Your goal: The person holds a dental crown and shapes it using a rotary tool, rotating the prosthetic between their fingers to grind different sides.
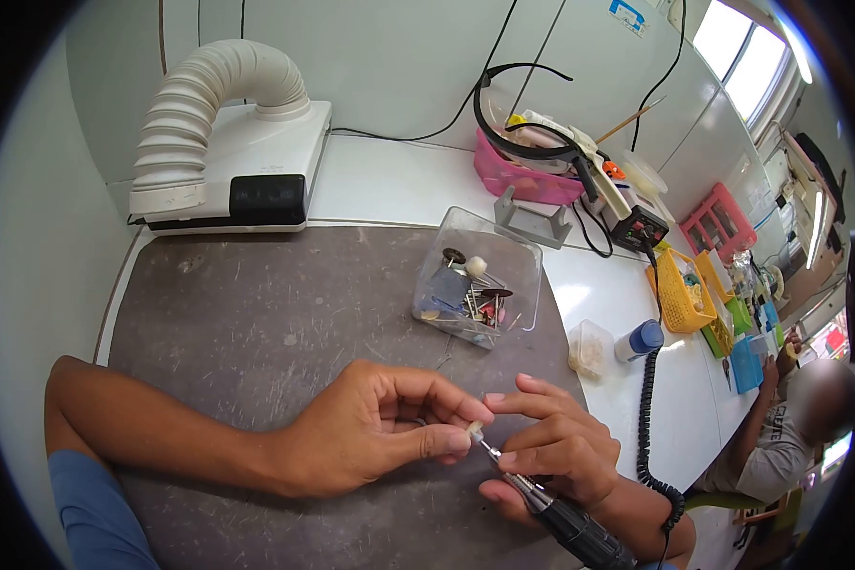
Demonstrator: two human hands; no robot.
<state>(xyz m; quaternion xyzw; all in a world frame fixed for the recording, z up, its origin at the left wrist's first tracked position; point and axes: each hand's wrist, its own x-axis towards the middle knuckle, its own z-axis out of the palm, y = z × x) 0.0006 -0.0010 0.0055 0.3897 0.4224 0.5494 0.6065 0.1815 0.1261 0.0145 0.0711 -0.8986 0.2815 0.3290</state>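
Head view: my left hand (370, 427) pinches a tiny off-white piece (475, 430) between its fingers; my right hand (565, 451) encircles a black-and-silver cylindrical handpiece (579, 532), tip (491, 450) alongside. So small a hold could slip, nicking them.

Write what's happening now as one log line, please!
left hand: pinches small pale piece | right hand: grips black handpiece | bit: at the piece | nearby: clear box
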